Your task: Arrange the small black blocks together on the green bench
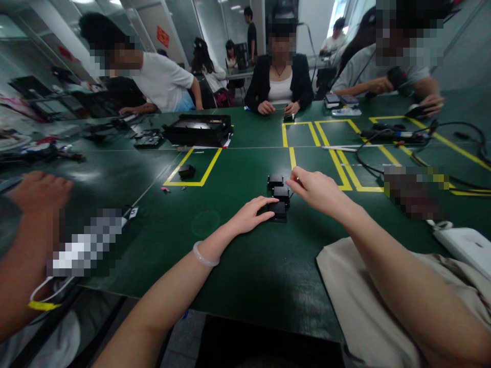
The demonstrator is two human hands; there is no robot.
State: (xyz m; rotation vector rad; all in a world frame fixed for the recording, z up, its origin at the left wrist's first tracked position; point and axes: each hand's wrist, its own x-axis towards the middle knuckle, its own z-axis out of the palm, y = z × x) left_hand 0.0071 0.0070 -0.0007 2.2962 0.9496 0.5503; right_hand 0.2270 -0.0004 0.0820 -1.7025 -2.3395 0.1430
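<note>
Three small black box-shaped parts (pixel 281 194) lie in a short row on the green table (pixel 238 266) in front of me. My left hand (pixel 251 214) rests flat with fingers stretched out, its fingertips touching the nearest black part (pixel 279 212). My right hand (pixel 318 191) reaches in from the right, fingers drawn together in a pinch beside the farthest black part (pixel 275 180); what it pinches is too small to name. A pale bangle (pixel 204 256) sits on my left wrist.
A beige cloth (pixel 368 306) lies under my right forearm. Yellow tape outlines (pixel 194 171) mark the table, one holding a small black piece (pixel 186 171). A black tray (pixel 198 129), cables (pixel 399 138) and a white device (pixel 466 245) lie around. Another person's arm (pixel 26 240) rests at left; several people sit opposite.
</note>
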